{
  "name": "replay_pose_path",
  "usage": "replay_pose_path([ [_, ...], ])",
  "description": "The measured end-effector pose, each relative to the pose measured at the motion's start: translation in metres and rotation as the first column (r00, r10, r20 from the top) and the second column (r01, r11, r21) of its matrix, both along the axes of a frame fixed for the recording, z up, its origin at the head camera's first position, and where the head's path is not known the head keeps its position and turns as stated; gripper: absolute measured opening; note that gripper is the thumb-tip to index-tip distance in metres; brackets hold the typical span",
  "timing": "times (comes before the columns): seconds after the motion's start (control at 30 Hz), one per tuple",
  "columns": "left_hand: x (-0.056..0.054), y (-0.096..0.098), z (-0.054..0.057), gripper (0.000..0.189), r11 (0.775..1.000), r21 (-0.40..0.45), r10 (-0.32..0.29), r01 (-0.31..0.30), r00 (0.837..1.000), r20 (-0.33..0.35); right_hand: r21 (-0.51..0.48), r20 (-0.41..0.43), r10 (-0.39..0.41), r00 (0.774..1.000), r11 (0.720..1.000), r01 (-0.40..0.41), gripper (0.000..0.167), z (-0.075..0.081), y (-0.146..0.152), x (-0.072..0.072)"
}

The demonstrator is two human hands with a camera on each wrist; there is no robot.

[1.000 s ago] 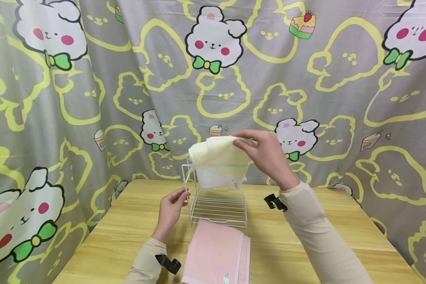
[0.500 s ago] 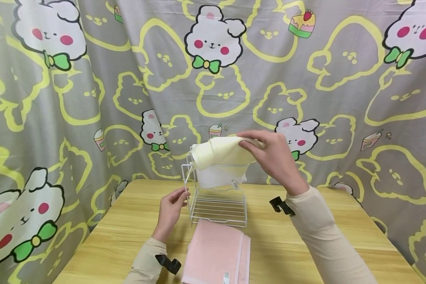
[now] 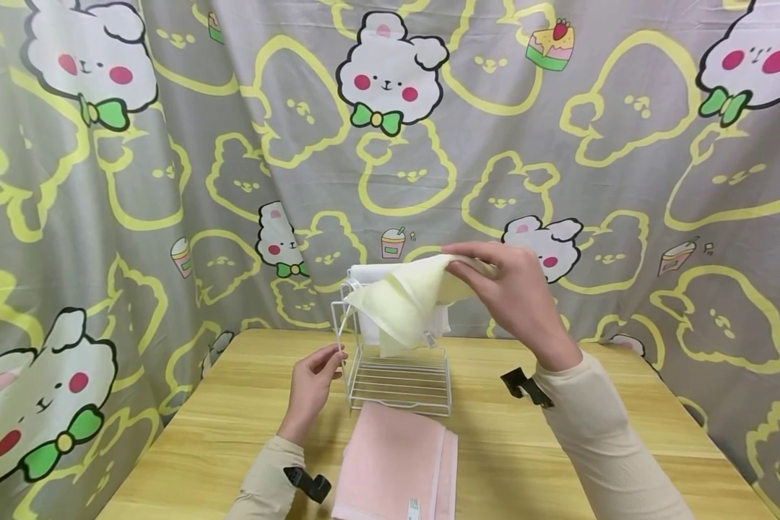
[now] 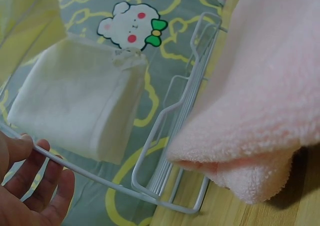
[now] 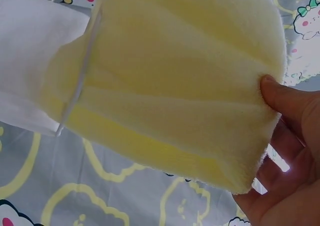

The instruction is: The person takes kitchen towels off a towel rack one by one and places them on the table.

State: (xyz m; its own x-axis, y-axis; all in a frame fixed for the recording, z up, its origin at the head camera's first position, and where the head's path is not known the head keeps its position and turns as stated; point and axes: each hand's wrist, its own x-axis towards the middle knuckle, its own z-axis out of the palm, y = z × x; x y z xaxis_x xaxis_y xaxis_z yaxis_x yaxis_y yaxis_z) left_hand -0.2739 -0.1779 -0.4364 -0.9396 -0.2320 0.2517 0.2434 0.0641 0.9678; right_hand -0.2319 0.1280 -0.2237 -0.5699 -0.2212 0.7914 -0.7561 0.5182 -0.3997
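My right hand pinches the edge of a yellow towel between thumb and fingers, above a white wire rack. The towel slants from that hand toward the rack's upper left, with a fold drooping in front. In the right wrist view, it spreads past a rack bar. Behind it a folded white towel hangs on the rack, partly covered by the yellow one in the head view. At the left side, my left hand holds the rack's upright wire with thumb and fingers.
A folded pink towel with a small label lies on the wooden table, right in front of the rack. Behind the table hangs a grey curtain with cartoon prints.
My right hand has moved right and slightly toward me, drawing the yellow towel with it. More of the white towel's top now shows. My left hand stays on the rack.
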Motion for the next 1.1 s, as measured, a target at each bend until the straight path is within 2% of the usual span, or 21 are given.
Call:
replay_pose_path([
  [0.43,0.002,-0.001,0.0,0.024,1.0,0.007,0.001,-0.001,1.0,-0.003,0.027,-0.054,-0.057,0.997,0.998,0.058,0.023,-0.004,0.008,0.015],
  [0.67,0.002,-0.001,0.0,0.024,1.0,0.009,0.006,-0.006,1.0,0.001,0.013,-0.089,-0.045,0.995,0.999,0.046,0.025,-0.007,0.015,0.022],
  [0.93,0.002,0.0,-0.001,0.025,1.0,0.012,0.01,-0.01,1.0,-0.008,-0.022,-0.058,-0.072,0.996,0.997,0.071,0.026,-0.013,0.024,0.031],
  [1.1,0.001,0.0,-0.001,0.025,1.0,0.007,0.004,-0.004,1.0,-0.006,-0.065,-0.017,-0.06,0.998,0.996,0.059,0.027,-0.015,0.029,0.036],
])
